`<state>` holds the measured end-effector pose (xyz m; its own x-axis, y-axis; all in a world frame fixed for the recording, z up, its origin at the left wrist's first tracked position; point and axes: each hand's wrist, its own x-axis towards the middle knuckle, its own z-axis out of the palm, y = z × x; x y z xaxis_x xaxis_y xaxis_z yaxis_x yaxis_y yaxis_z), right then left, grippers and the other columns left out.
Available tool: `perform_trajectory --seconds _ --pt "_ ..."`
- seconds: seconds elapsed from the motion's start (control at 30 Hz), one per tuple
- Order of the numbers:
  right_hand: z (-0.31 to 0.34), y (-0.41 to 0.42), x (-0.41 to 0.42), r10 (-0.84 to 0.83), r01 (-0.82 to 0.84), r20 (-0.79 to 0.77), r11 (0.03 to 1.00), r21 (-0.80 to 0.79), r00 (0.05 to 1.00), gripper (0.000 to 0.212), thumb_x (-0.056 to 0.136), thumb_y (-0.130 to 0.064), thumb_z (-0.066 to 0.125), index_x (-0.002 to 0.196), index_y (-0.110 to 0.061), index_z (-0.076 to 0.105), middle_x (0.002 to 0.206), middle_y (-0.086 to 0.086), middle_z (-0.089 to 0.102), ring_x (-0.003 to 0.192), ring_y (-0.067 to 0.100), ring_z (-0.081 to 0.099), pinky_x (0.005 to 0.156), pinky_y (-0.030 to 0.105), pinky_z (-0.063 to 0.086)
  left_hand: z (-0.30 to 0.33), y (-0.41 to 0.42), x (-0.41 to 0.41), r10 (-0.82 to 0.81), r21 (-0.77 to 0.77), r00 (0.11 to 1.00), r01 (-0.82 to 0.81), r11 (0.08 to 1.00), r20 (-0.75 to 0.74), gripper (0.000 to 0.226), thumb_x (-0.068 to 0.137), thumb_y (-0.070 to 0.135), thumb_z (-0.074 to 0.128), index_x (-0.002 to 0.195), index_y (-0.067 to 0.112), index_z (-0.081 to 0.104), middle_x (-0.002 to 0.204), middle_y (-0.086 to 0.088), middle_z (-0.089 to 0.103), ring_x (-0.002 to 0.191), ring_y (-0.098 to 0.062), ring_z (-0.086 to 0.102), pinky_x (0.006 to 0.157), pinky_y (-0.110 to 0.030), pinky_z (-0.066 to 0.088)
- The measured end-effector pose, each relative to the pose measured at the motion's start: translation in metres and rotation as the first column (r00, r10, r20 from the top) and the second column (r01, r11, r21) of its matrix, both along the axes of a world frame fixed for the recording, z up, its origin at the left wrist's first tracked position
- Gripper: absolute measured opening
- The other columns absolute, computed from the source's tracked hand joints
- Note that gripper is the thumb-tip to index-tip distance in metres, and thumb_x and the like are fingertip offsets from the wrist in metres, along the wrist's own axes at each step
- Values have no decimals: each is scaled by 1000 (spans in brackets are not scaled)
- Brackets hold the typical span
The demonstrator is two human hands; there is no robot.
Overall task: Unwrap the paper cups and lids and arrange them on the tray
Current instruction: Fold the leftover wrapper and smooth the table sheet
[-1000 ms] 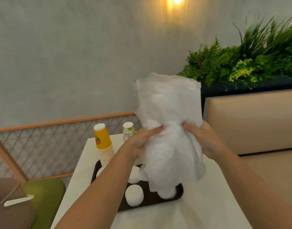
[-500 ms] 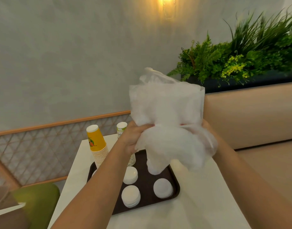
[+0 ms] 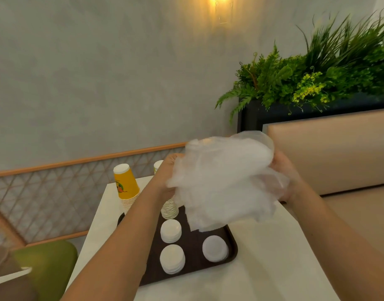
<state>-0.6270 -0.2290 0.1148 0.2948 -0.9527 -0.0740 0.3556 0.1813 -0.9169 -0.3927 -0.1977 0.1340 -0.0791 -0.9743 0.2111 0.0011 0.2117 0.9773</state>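
A person's left hand (image 3: 168,170) and right hand (image 3: 283,172) clutch a crumpled plastic wrapper (image 3: 225,181) between them above the tray (image 3: 231,237), seemingly balling it up for disposal. Cup stacks (image 3: 125,187) and lid stacks (image 3: 172,258) already sit arranged on the tray.

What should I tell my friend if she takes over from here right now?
Left hand and right hand: both grip the crumpled plastic wrap, held above the tray; nothing seems left inside it.
On the tray: a yellow cup stack upside down, a second cup stack partly hidden behind the left arm, and three visible lid stacks.
Done: cups and lids look unwrapped and set on the tray.
Left: put the wrap aside; tidy the stacks if needed.
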Motion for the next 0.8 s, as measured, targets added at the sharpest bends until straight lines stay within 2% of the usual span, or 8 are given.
perform_trajectory --seconds 0.07,0.13,0.23,0.3,0.4,0.57,0.7,0.8 --pt "5 0 3 72 -77 65 994 74 995 52 58 -63 72 75 -16 59 82 10 57 76 23 57 69 32 53 5 2 3 -85 -36 996 85 996 -1 48 82 -19 34 49 8 55 58 6 62 51 -5 55 53 -18 45" --pt "10 -3 5 100 -91 -72 990 111 992 52 80 -68 51 68 -17 51 77 8 51 66 21 56 61 31 53 8 1 3 -132 -98 989 138 986 67 55 78 -19 35 40 16 53 75 4 68 72 -9 62 68 -23 50" --pt "12 -1 8 140 -121 -324 990 79 936 23 90 -43 53 91 -21 62 93 7 66 87 24 65 76 37 52 6 -3 5 -92 -173 982 121 977 167 43 69 -7 45 36 21 52 83 8 69 84 -10 60 76 -28 47" --pt "9 -1 6 161 -162 -453 986 38 877 7 86 -17 63 90 -18 68 92 9 68 87 26 64 79 40 52 8 -1 6 -81 -214 977 124 969 200 38 63 -1 46 34 23 53 87 10 68 91 -9 59 78 -27 48" --pt "5 2 1 97 -136 -526 990 -38 845 15 82 -10 68 96 -8 69 97 13 69 93 30 66 85 45 54 12 2 11 -85 -277 965 155 948 250 39 64 -2 51 36 24 57 101 9 61 97 -2 56 78 -19 47" --pt "17 5 -6 -196 7 -568 948 -317 799 9 89 -22 62 96 -17 65 93 1 69 83 16 65 54 14 50 9 4 27 46 -294 865 120 948 500 52 72 -25 43 46 16 62 116 11 48 110 4 46 87 -5 36" --pt "28 12 -6 -373 89 -474 850 -519 798 17 94 -10 55 102 -21 66 91 -5 69 81 9 66 60 16 49 -2 -1 37 21 -137 698 112 984 716 51 82 -17 44 53 20 64 114 5 50 108 -9 48 87 -13 33" --pt "38 19 -1 -489 46 -486 738 -674 724 22 93 -2 53 103 -17 65 86 -5 65 75 -4 61 59 3 43 -2 0 31 234 -327 685 6 945 690 39 84 -7 51 67 28 56 110 5 51 99 -1 48 75 -10 33"
